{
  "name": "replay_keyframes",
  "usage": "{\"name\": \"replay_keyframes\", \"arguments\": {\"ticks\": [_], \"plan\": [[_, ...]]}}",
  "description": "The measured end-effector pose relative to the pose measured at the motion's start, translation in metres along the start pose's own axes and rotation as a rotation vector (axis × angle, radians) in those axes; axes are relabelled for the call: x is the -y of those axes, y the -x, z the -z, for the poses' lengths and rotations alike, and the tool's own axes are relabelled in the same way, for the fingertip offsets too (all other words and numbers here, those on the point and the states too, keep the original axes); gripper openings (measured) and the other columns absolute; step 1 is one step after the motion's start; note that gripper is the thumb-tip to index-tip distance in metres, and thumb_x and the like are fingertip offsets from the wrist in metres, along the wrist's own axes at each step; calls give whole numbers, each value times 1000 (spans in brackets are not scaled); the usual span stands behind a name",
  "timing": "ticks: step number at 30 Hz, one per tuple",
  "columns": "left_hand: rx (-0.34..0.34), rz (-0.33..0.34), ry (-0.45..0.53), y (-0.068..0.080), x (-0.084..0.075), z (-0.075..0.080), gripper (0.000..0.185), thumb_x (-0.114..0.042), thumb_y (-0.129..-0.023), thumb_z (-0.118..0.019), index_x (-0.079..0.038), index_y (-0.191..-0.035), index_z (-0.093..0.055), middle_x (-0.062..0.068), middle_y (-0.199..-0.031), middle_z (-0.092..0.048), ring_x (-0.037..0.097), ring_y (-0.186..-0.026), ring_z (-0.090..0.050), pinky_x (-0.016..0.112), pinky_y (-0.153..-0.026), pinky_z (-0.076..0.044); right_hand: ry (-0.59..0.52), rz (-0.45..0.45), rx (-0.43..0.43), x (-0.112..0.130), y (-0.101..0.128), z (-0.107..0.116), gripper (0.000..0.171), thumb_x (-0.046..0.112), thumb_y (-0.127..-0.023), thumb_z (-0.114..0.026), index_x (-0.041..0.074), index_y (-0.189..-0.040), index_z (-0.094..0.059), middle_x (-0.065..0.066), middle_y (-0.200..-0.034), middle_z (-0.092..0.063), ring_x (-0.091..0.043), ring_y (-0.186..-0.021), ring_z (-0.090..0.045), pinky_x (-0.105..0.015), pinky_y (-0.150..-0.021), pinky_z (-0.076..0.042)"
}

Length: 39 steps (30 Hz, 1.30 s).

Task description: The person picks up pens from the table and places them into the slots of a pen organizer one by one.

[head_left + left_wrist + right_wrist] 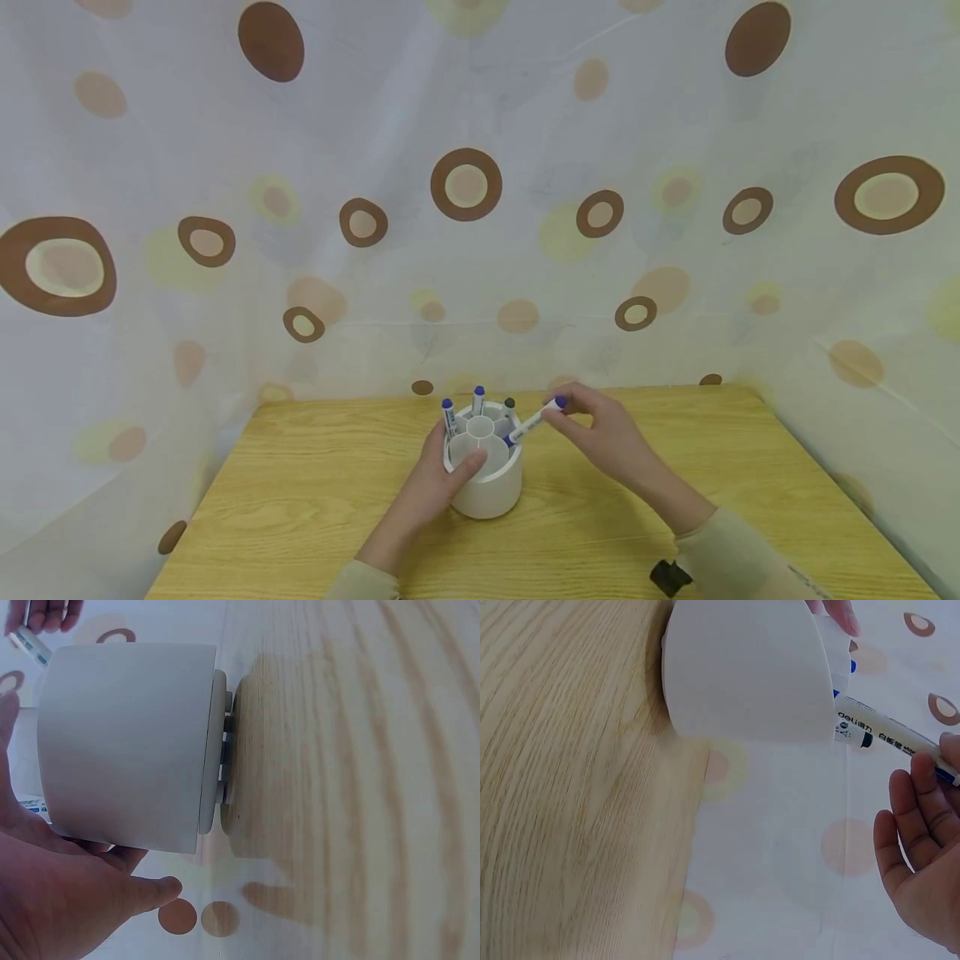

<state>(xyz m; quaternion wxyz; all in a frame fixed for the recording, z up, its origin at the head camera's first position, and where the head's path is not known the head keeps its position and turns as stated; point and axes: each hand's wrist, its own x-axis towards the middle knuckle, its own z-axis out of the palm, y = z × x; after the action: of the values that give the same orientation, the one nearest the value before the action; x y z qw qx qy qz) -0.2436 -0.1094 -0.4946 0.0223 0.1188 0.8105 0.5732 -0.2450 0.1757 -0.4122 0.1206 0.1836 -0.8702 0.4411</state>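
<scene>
A round white pen holder (487, 498) with several compartments stands at the middle of the wooden table. My left hand (433, 485) grips it from the left, the thumb over its rim and fingers against the outer wall. Between thumb and fingertips, my right hand (602, 429) pinches a white whiteboard marker (885, 731) with blue ends. This marker slants down to the left, its lower end at a right-hand compartment. Two blue-tipped markers, one at the left (449, 417) and one at the back (478, 402), plus a black-tipped marker (509, 407), stand in the holder.
The wooden table (300, 500) reaches back to a pale curtain (517, 275) with brown and tan circles, which also hangs along both sides. A small black object (669, 577) shows beside the right sleeve (731, 554) at the front.
</scene>
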Motion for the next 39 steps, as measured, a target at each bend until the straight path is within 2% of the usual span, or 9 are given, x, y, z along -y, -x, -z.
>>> {"name": "replay_keyframes", "arguments": {"ticks": [6,10,17,26,32,35,39], "plan": [[-3,4,4,0,-1,0,99,-58,-105,-70,-8,-175,-21,27,-175,-29,50,-160,-31,74,-127,-24,-9,12,11,3,-3,-5,12,28,-107,-78,21,-117,-77,10,-102,-73,-26,-114,-74,-57,-96,-62],[1,3,-12,0,-1,0,99,-58,-106,-69,-6,-175,-20,28,-175,-29,50,-160,-32,73,-127,-25,-7,32,19,3,-5,-9,13,27,-107,-78,21,-119,-78,12,-100,-74,-24,-112,-74,-54,-97,-62],[12,0,3,0,-2,-1,99,-58,-106,-69,-7,-175,-20,28,-176,-28,50,-160,-31,73,-127,-24,-6,26,51,3,-6,-14,19,29,-107,-76,18,-124,-77,7,-104,-77,-24,-111,-74,-53,-93,-63],[4,3,2,6,-6,6,98,-52,-108,-70,-2,-174,-18,31,-174,-30,52,-158,-33,72,-127,-27,16,36,62,2,-5,-14,22,28,-108,-76,20,-128,-77,10,-105,-76,-22,-109,-73,-49,-93,-61],[-1,-15,-26,8,-6,13,96,-50,-109,-69,-2,-175,-18,31,-176,-25,53,-161,-27,73,-128,-20,103,68,47,-6,0,-15,28,28,-108,-76,14,-132,-76,10,-106,-75,-20,-108,-72,-50,-94,-60],[-15,-9,-82,10,-6,17,98,-52,-109,-68,-2,-175,-17,31,-177,-22,52,-162,-25,73,-128,-18,176,87,34,-11,3,-16,30,26,-107,-77,12,-134,-76,8,-110,-75,-23,-112,-72,-54,-97,-59],[-32,-2,-184,15,-7,22,98,-56,-109,-66,0,-174,-19,29,-178,-23,53,-161,-26,74,-127,-22,264,102,17,-15,8,-17,37,29,-106,-78,12,-139,-74,-1,-123,-76,-31,-122,-70,-60,-102,-58]]}}
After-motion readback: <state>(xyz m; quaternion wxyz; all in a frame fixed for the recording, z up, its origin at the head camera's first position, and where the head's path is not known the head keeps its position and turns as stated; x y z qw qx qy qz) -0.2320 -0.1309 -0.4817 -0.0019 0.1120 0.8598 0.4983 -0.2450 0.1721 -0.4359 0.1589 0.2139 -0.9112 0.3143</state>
